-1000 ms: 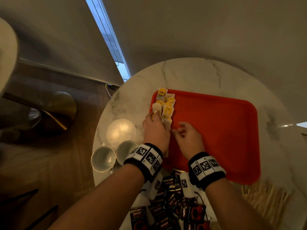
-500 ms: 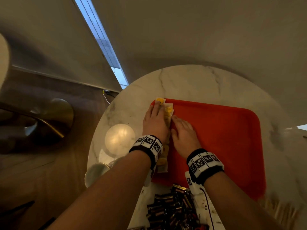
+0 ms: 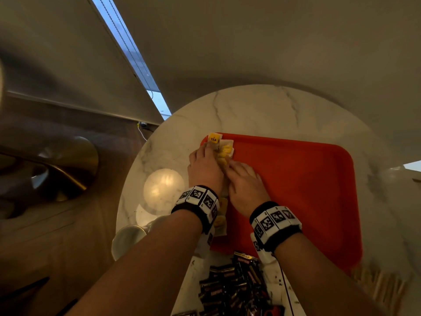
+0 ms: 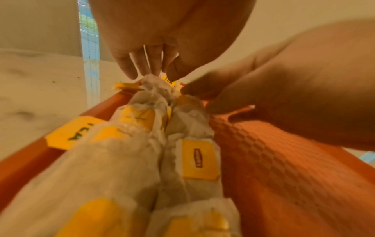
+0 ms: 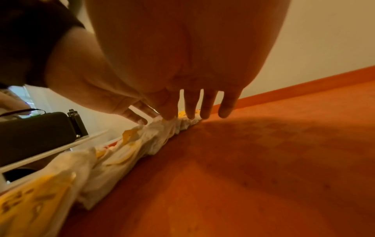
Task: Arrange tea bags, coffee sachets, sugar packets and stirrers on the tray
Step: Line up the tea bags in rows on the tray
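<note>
Both hands lie flat, fingers straight: the left hand (image 3: 205, 169) and right hand (image 3: 245, 185) press a row of tea bags (image 4: 142, 144) (yellow tags) along the left edge of the red tray (image 3: 307, 190) on the marble bench (image 3: 262, 110).

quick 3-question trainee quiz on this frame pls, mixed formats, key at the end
1. True or false: the coffee sachets already lie on the red tray.
2. Along which side of the tray does the row of tea bags run? A) the person's left edge B) the far edge C) the right edge
3. Fill in: the left hand and the right hand have straight fingers that press the row from ____ sides.

Key:
1. False. They sit in a pile on the marble table, at the tray's near edge.
2. A
3. Opposite: left hand on the outer side, right hand on the inner side.
</note>
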Action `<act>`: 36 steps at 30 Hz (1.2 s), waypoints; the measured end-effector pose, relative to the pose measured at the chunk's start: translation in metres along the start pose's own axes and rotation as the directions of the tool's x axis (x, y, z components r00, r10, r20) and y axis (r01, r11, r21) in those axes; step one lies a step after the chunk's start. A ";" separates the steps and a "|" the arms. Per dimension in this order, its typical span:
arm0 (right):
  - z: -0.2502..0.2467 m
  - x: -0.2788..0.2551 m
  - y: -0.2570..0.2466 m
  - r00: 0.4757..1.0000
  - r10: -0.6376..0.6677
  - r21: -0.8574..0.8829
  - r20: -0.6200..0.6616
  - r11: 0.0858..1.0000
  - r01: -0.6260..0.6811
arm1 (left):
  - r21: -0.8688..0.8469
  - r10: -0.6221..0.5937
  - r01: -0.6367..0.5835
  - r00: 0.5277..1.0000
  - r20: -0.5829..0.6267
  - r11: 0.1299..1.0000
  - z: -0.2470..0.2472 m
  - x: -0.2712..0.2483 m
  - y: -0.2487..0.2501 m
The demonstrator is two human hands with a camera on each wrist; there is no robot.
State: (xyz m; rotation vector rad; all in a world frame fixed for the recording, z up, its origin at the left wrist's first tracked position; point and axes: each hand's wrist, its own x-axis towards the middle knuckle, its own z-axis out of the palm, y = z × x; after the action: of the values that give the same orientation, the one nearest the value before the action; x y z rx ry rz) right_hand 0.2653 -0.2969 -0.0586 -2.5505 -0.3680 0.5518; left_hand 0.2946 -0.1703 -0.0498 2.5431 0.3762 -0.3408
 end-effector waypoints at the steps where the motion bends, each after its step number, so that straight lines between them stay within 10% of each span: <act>1: 0.002 0.000 0.000 1.000 0.004 -0.005 0.016 1.000 -0.004 | 0.017 -0.011 0.011 1.000 0.000 1.000 -0.001 -0.002 -0.001; 7: 0.002 0.002 -0.001 0.980 0.165 0.322 -0.114 0.939 -0.120 | -0.048 -0.059 0.058 0.998 -0.005 0.997 -0.004 -0.009 -0.004; 36: 0.025 -0.043 -0.013 0.946 0.323 0.417 0.032 0.856 -0.306 | -0.026 -0.254 0.257 0.964 0.075 0.966 -0.032 -0.028 -0.011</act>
State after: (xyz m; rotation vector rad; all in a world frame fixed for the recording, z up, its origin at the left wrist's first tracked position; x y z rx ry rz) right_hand 0.2140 -0.2904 -0.0582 -2.2025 0.1788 0.6203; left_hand 0.2703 -0.1492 -0.0207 2.4428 0.6800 -0.5148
